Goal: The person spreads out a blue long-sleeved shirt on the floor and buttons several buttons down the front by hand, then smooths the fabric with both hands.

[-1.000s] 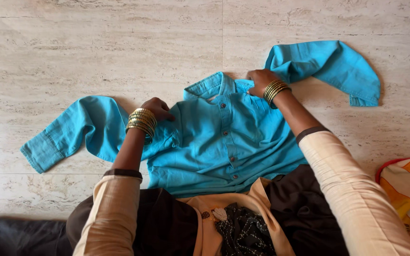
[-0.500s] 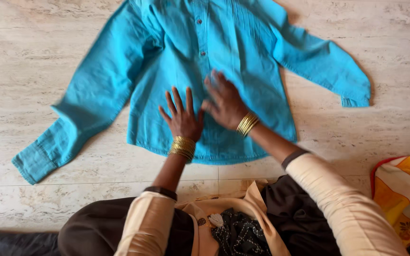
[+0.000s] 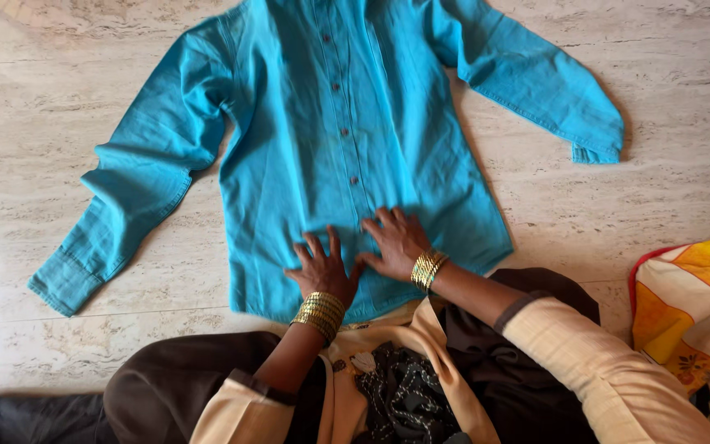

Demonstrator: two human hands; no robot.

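A turquoise button-front shirt [image 3: 347,140] lies spread face up on the pale marble floor [image 3: 659,164], its collar end running off the far edge of the view and its hem nearest the person. The left hand [image 3: 322,267] and the right hand [image 3: 398,244] rest side by side on the lower front panel, just above the hem; the fingers of both are spread flat, palms down, grasping nothing. Gold bangles [image 3: 320,312] ring each wrist. The left sleeve [image 3: 125,205] angles out toward the floor's left edge, and the right sleeve [image 3: 536,82] toward the right. A striped orange-and-yellow cloth [image 3: 688,308] sits at the near right edge, apart from the shirt.

Likely risks: with pressure only at the hem, the flat palms may push cloth ahead of them and raise fresh creases along the button placket [image 3: 343,123]; the smooth stone offers little grip, so the whole garment may slide; a bangle may catch a button.
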